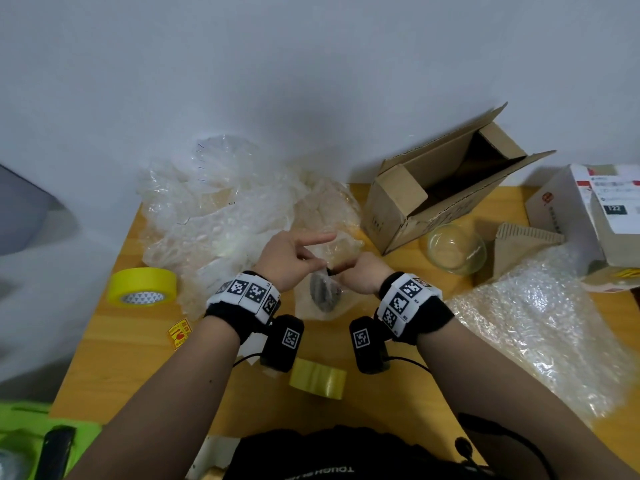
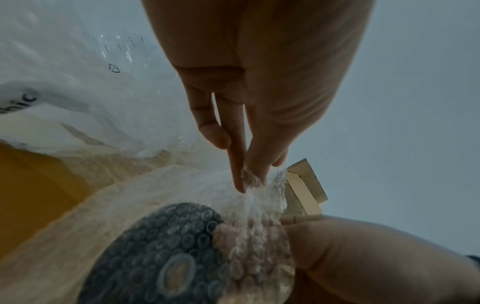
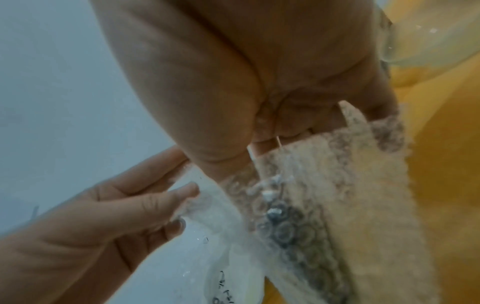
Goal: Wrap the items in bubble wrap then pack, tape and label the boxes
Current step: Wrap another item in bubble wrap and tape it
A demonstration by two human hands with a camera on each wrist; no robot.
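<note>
The yellow tape roll [image 1: 142,286] sits at the table's left, in reach for sealing. My left hand [image 1: 291,259] pinches a corner of the bubble wrap [image 2: 262,197], pulling it taut over the dark round item [image 2: 155,255] mid-table. My right hand [image 1: 360,275] grips the opposite edge. The open box [image 1: 446,188] waits to the right.

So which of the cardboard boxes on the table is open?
The brown cardboard box lying on its side behind the clear glass bowl, flaps spread, dark interior showing. The white labelled box at the far right looks closed.
</note>
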